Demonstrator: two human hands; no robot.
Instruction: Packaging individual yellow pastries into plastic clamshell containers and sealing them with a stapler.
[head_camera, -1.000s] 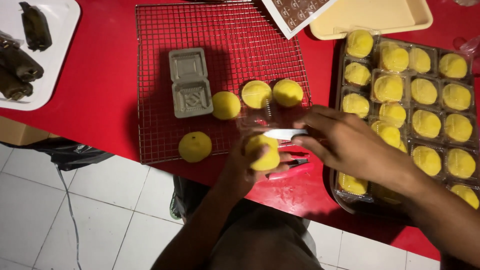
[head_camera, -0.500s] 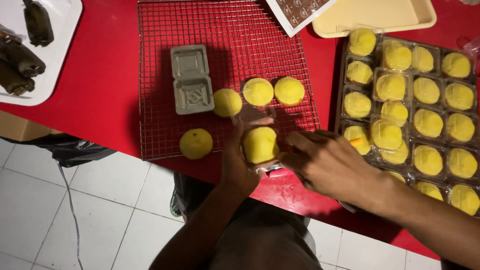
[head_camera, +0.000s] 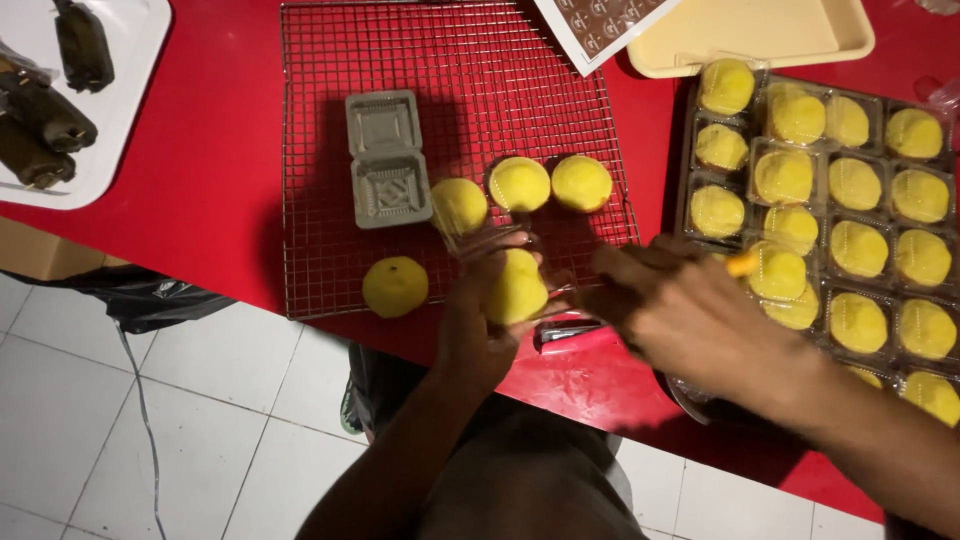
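A yellow cake (head_camera: 517, 287) in a clear plastic case is gripped by the left hand (head_camera: 480, 325) at the near edge of the wire rack (head_camera: 330, 200). The right hand (head_camera: 690, 315) is curled just beside it, touching the case; whether anything is pinched cannot be told. A pink-handled tool (head_camera: 570, 333) lies under the hands. Left of them sits a loose cake (head_camera: 395, 286); beyond, three cakes (head_camera: 520, 184) and an empty clamshell (head_camera: 386, 158). Right of the right hand, the tray of packed cakes (head_camera: 850, 200) is seen.
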